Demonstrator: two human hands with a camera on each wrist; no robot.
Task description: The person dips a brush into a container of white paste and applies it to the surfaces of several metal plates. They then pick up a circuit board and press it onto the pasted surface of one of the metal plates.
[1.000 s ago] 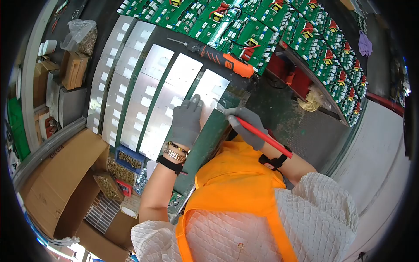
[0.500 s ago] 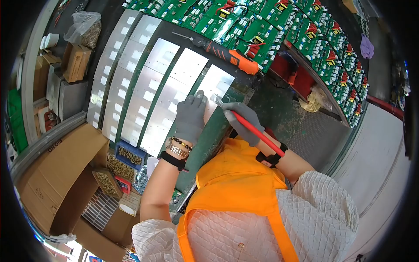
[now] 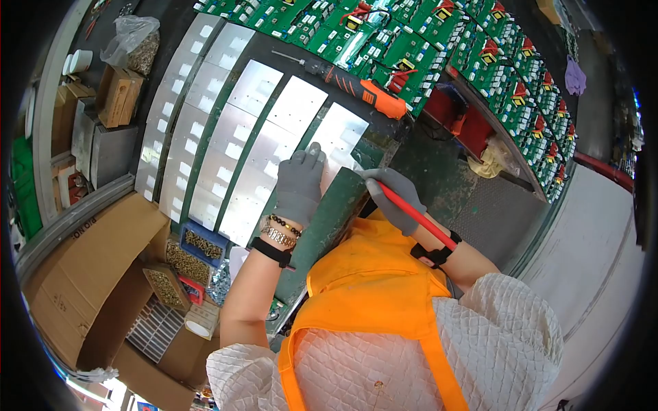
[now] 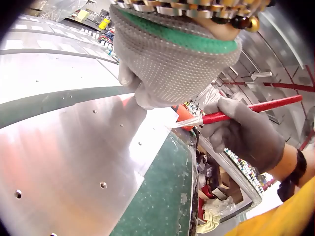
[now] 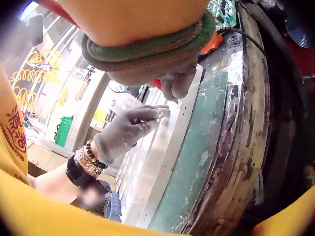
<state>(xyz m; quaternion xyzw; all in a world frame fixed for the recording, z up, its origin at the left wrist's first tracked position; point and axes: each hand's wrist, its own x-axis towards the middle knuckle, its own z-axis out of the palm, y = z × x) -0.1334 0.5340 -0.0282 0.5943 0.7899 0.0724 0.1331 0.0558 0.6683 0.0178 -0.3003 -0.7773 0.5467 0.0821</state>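
Observation:
My gloved left hand (image 3: 299, 183) rests with extended fingers on the nearest column of shiny metal plates (image 3: 340, 130), its fingertips near the middle of the strip. In the left wrist view the plate (image 4: 74, 162) shows small drilled holes. My gloved right hand (image 3: 396, 198) grips a red-handled brush (image 3: 425, 222) like a pen, just off the plates' right side. Pale bristles (image 4: 188, 123) end right at the plate's edge in the left wrist view. In the right wrist view, the brush tip is hidden behind the right hand's fingers (image 5: 179, 84).
An orange and black electric screwdriver (image 3: 373, 98) lies beyond the plates. Green circuit boards (image 3: 404, 41) cover the bench's far side. More columns of plates with white pads (image 3: 236, 131) lie leftward. A blue tray of screws (image 3: 203, 243) and a cardboard box (image 3: 89, 274) stand at the near left.
The right hand brought the brush over the plate, then drew it back right to the edge. My left hand keeps its place on the plate; the whole view shifted slightly.

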